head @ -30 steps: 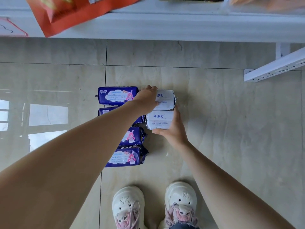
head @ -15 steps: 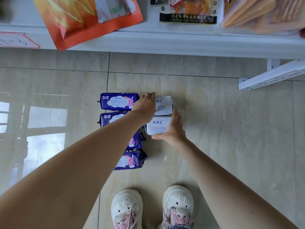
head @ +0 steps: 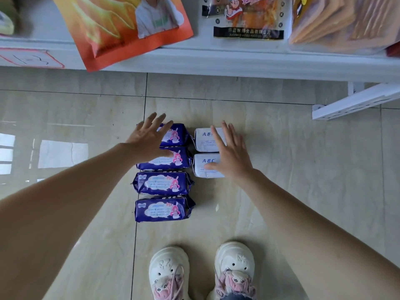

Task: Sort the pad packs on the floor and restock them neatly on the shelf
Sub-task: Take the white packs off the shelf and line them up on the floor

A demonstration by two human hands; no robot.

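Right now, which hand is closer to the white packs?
Right. The right hand is spread over the two white packs, covering their right sides. The left hand is over the purple packs beside them.

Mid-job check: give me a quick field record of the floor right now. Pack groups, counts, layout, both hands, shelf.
purple packs: four, in one column
white ABC packs: two, in a column right of the purple ones
left hand: open, fingers spread, over the top two purple packs
right hand: open, flat over the white packs
held: nothing
shelf: white edge above the floor, carries snack bags, no pad packs seen
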